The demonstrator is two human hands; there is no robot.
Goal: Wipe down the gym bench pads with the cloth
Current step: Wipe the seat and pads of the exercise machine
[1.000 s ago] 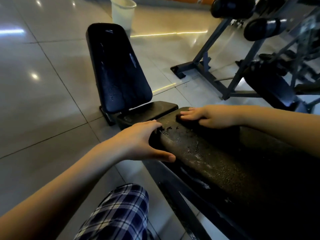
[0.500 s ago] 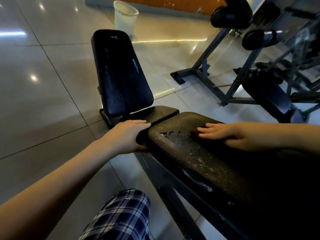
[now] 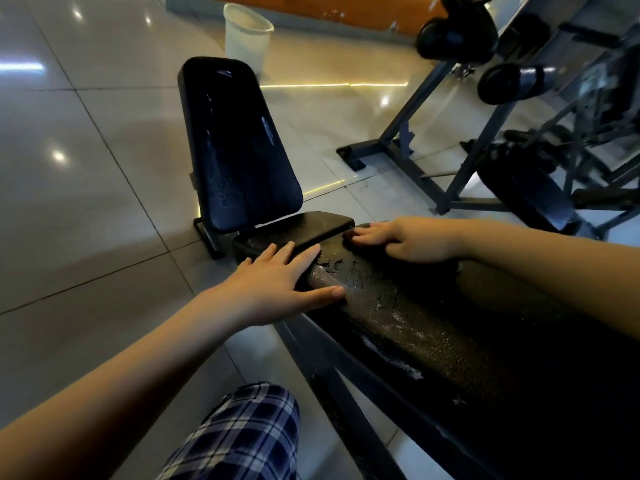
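A worn black bench pad (image 3: 433,323) runs from the lower right towards the middle, its surface speckled and wet-looking. My left hand (image 3: 277,282) rests on the pad's left end with fingers straight and the thumb along the pad's side. My right hand (image 3: 408,239) lies flat on top of the pad's far end, fingers stretched out. A small dark shape sits under those fingertips; I cannot tell whether it is a cloth. No cloth is plainly visible.
Just beyond stands a second bench with an upright black backrest (image 3: 239,143) and a low seat pad (image 3: 311,225). A white bin (image 3: 247,32) stands at the back. A grey machine frame (image 3: 415,157) with roller pads fills the right. My plaid-clad leg (image 3: 242,438) is below.
My right hand slid forward along the pad top to its far end. My left hand let go of its grip on the pad's end and now lies with fingers straight.
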